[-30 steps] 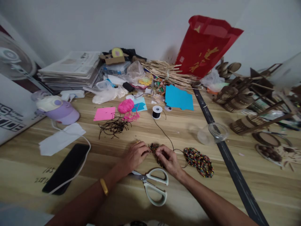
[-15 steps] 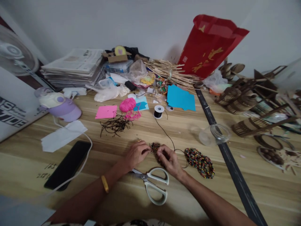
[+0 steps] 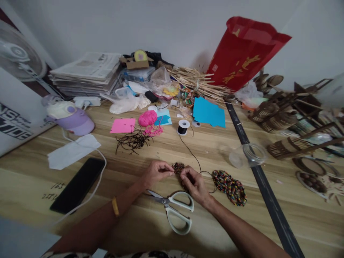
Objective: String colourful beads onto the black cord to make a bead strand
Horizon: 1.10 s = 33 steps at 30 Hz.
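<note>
A small cluster of dark, multicoloured beads [image 3: 177, 167] lies on the table between my hands. My left hand [image 3: 156, 174] pinches thumb and forefinger together at its left edge; what sits between the tips is too small to make out. On the other side my right hand [image 3: 196, 186] closes its fingertips on the beaded strand, part of which it hides. Black cord [image 3: 189, 148] runs from a white spool [image 3: 184, 127] down toward my right hand. Below both hands rest scissors [image 3: 172, 209] with pale handles, blades spread. A coiled bead string [image 3: 229, 187] lies to the right.
Black cord clippings [image 3: 133, 140], pink yarn [image 3: 147, 118] and a pink paper [image 3: 123, 125] lie beyond my left hand. A phone [image 3: 77, 185] and white cable are at left. Clear tape rolls [image 3: 252, 156], a dark strip [image 3: 264, 190] and woven baskets [image 3: 282, 147] stand right.
My left hand has turned, its thumb and forefinger now stretched into a longer pinch by the beads. My right hand has hardly moved. The view has shifted slightly.
</note>
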Motion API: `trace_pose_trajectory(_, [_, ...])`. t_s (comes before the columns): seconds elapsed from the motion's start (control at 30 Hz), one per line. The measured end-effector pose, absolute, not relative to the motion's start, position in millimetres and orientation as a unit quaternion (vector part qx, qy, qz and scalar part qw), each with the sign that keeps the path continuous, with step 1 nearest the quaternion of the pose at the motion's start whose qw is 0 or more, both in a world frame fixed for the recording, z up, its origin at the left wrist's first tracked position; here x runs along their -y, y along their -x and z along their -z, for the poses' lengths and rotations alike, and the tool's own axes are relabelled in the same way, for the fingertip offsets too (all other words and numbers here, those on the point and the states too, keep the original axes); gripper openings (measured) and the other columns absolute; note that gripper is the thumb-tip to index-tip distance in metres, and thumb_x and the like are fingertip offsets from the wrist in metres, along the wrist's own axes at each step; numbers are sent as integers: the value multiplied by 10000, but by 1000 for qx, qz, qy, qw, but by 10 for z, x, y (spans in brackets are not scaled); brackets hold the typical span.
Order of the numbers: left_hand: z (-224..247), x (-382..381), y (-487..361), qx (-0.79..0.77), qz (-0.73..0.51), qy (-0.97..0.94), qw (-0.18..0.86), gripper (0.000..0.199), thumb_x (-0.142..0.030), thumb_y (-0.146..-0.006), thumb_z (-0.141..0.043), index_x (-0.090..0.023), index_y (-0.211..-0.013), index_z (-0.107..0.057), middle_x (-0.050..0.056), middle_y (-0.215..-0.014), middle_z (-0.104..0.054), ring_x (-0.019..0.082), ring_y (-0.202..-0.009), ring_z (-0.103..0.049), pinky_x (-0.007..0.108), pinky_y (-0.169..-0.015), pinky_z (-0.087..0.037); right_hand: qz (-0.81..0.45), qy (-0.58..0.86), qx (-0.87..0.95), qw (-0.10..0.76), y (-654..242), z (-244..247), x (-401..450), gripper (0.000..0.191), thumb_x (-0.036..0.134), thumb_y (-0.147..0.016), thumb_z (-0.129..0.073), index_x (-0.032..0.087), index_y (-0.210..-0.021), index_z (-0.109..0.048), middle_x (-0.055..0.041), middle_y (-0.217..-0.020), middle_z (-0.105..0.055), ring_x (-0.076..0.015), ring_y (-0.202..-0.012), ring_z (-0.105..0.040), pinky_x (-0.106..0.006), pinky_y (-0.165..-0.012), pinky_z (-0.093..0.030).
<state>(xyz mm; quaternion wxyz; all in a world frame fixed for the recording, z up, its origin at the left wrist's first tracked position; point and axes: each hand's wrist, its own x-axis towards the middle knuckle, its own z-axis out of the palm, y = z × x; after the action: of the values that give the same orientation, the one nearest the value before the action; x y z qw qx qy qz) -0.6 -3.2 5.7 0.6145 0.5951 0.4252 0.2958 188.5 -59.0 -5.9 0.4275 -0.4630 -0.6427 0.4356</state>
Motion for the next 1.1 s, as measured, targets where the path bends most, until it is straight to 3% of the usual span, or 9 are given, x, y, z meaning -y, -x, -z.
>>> trace_pose_trajectory(0.47, [-57,91,9,-414,-283,-606,617,169,-237,-651,-715,-113,-765,-704,54,-758,-719,141,-694,-624,236,-666,-469,-362,434,721,401,-1847,-29,599,159,264,-909,-454,185,-785,-515,-16,-709,-510,-140,-660,-478,-243,-607,-383])
trace_pose_trajectory(1.1, [-52,102,17,-397,-293,-599,631,170,-236,-659,-710,-102,-763,-689,50,-721,-695,133,-674,-607,231,-650,-453,-363,436,722,397,-1863,18,611,169,273,-913,-456,186,-781,-517,-5,-693,-491,-133,-632,-461,-239,-580,-368])
